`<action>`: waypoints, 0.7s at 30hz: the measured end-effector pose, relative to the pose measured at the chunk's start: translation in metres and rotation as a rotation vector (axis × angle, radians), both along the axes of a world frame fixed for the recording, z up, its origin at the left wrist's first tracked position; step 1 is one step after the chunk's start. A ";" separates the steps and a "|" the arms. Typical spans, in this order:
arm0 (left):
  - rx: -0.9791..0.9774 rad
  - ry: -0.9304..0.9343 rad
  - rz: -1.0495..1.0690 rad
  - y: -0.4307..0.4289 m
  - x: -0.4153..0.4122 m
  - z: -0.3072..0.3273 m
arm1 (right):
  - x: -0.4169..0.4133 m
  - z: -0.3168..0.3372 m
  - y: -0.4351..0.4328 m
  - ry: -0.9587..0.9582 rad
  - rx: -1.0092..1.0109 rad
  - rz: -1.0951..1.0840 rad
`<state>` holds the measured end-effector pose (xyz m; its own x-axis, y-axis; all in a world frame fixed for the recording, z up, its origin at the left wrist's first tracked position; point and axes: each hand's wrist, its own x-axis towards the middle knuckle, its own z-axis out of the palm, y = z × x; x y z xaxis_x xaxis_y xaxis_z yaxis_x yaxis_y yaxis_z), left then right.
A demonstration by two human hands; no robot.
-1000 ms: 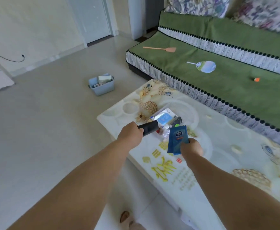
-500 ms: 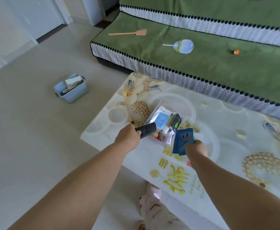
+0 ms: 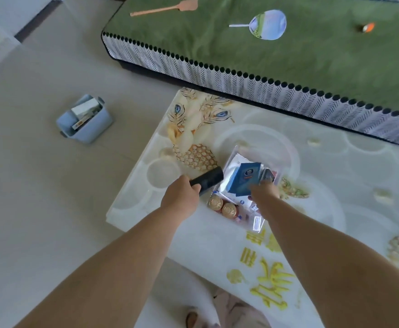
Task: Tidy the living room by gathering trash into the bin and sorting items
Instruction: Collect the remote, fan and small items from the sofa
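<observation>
Head view: L hand [image 3: 180, 200] is fisted round one end of a black cylinder [image 3: 209, 179], fingers wrapped tight. The rest of the tube sticks out up-right, over the table [image 3: 323, 185] near its L edge. R hand [image 3: 264, 194] holds a blue packet [image 3: 245, 178] by its lower edge. It's seen from the back, so the fingers are curled under & mostly hidden; exact pinch can't be made out. Packet is tilted, above a clear tray [image 3: 241, 154] of mixed wrappers. Two gold-lidded jars [image 3: 215, 202] sit at the tray's near end, btw the two wrists. R wrist & forearm cover part of the tray's near side. Blue bin [image 3: 92, 134] stands on the floor, well apart to the L of the table, w/ boxes inside. Beyond the table is a green-covered sofa [image 3: 264, 62] w/ a pink fly swatter [image 3: 167, 9], a round hand fan [image 3: 268, 24] & a small orange item [image 3: 368, 27] lying on it.
</observation>
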<state>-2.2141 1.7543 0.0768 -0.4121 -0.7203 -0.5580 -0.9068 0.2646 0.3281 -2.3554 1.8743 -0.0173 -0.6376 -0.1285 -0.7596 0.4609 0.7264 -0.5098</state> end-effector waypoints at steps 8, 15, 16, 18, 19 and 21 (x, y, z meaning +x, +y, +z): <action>0.161 -0.006 -0.056 0.006 -0.023 -0.035 | 0.003 -0.016 0.034 -0.203 0.021 0.055; -0.240 -0.045 -0.366 0.020 -0.058 -0.056 | 0.019 -0.017 0.070 -0.224 -0.074 -0.108; -0.318 -0.061 -0.414 0.019 -0.065 -0.062 | 0.021 -0.019 0.072 -0.230 -0.077 -0.117; -0.449 -0.101 -0.523 0.017 -0.076 -0.073 | 0.024 -0.023 0.075 -0.246 -0.095 -0.137; -0.501 -0.115 -0.574 0.015 -0.080 -0.079 | 0.025 -0.025 0.074 -0.253 -0.106 -0.147; -0.535 -0.156 -0.689 0.017 -0.083 -0.093 | 0.027 -0.027 0.074 -0.260 -0.111 -0.144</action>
